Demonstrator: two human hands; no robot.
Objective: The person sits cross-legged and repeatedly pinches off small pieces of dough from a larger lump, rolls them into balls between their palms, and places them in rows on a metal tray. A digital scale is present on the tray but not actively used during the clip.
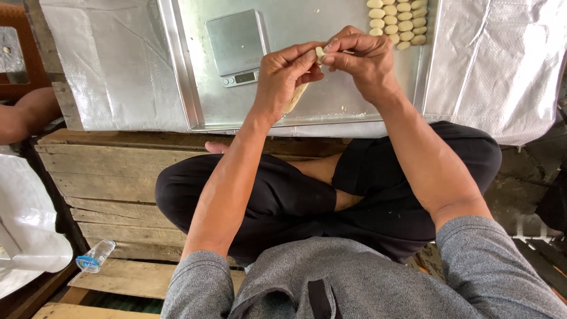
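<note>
Held above the metal tray (189, 88) on the bench: a strip of pale dough (297, 96), gripped in the left hand (283, 80) and trailing below the palm, its top end (320, 54) pinched between fingertips of the right hand (360, 59). Probably soft, light, easily torn (best taken near the tip, gently). Nearby: a small digital scale (236, 44) and rows of formed dough pieces (397, 22).

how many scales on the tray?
1. The small digital scale sits on the metal tray, left of the left hand and right hand, which pinch a bit of dough. The frame's top edge cuts off part of the tray.
</note>
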